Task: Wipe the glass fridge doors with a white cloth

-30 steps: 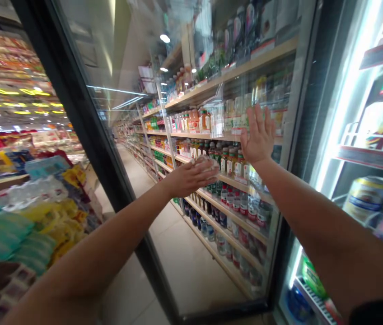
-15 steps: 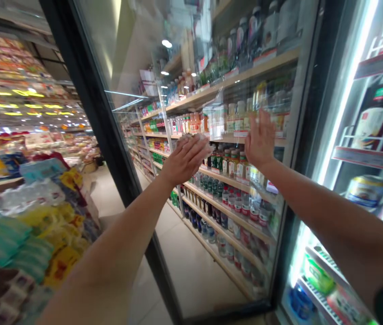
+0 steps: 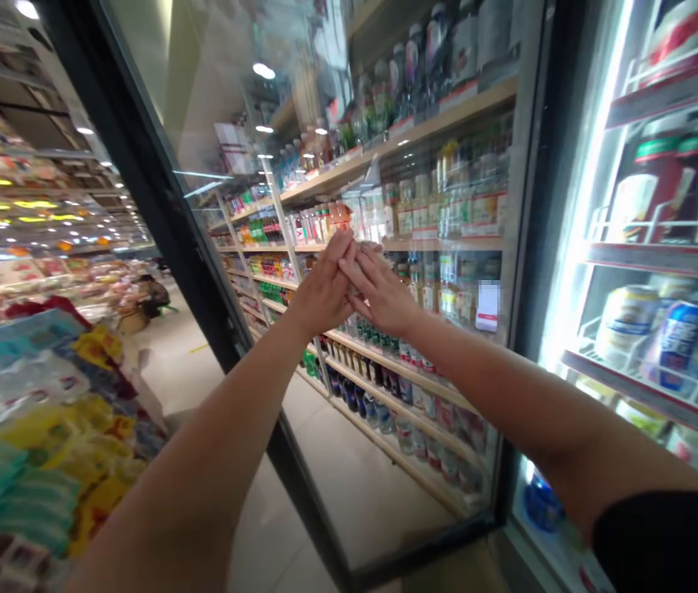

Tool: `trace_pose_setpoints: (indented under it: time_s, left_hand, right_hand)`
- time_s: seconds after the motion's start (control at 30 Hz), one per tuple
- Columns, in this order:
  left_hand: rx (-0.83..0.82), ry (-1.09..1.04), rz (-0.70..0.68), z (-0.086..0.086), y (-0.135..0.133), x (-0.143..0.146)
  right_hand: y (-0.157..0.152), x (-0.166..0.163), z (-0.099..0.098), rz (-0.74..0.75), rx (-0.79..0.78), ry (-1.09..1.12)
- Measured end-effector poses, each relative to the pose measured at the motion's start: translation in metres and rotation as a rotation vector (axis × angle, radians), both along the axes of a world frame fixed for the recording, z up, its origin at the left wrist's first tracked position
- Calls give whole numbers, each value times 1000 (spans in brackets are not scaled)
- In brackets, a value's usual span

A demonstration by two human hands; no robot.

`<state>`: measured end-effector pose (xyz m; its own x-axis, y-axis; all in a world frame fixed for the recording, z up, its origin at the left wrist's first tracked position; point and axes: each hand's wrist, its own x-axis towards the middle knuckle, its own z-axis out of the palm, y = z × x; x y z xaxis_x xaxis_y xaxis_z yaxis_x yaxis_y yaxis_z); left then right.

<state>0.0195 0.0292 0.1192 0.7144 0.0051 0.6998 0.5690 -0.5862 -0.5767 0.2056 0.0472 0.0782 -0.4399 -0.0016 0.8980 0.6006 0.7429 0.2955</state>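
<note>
My left hand (image 3: 323,290) is raised in front of the open glass door (image 3: 379,511) of a lit drinks fridge. Its fingers point up and rest against my right hand (image 3: 383,292), whose fingers stretch over them. A sliver of a crumpled pale wad (image 3: 371,245), cloth or tissue, seems to show at the fingertips. Most of it is hidden by the hands. Both hands are at the pane; whether they touch the glass, I cannot tell. Through the pane, shelves of bottles (image 3: 420,206) are visible, and a small pixelated white-and-red label (image 3: 488,306) is on the right.
The door's black frame (image 3: 157,222) slants down on the left. Fridge shelves with bottles and cans (image 3: 682,342) stand at the right. Packaged goods in yellow and green bags (image 3: 46,445) are stacked at the left. A person (image 3: 152,295) crouches far down the aisle.
My right hand has moved left from flat against the glass to meet my left hand. The wad under my left hand is now mostly covered. The view has shifted to the right.
</note>
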Motion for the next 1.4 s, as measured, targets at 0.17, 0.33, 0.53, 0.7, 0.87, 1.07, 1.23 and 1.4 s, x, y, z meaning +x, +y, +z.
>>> trace_pose_setpoints:
  time_s: [0.17, 0.33, 0.53, 0.7, 0.87, 1.07, 1.23, 1.4]
  left_hand:
    - [44, -149, 166, -16, -19, -23]
    - [-20, -397, 270, -24, -22, -17]
    - [-53, -408, 324, -23, -25, -10]
    - [-72, -412, 344, -23, -26, -11]
    - [-86, -414, 389, -22, -26, -10]
    - [-77, -444, 283, -24, -23, -10]
    - [-32, -437, 329, -26, -22, -11]
    - [18, -427, 430, -28, -20, -11]
  right_hand:
    - [0, 38, -55, -110, -37, -27]
    - [-4, 63, -48, -127, -43, -216]
    - [2, 49, -9, -178, -33, 156]
    - [4, 47, -45, -150, -70, 97]
    - [4, 49, -3, -203, -88, 66]
    - [8, 59, -19, -212, -60, 89]
    - [20, 79, -1, -155, -61, 50]
    - [34, 89, 41, -151, -85, 245]
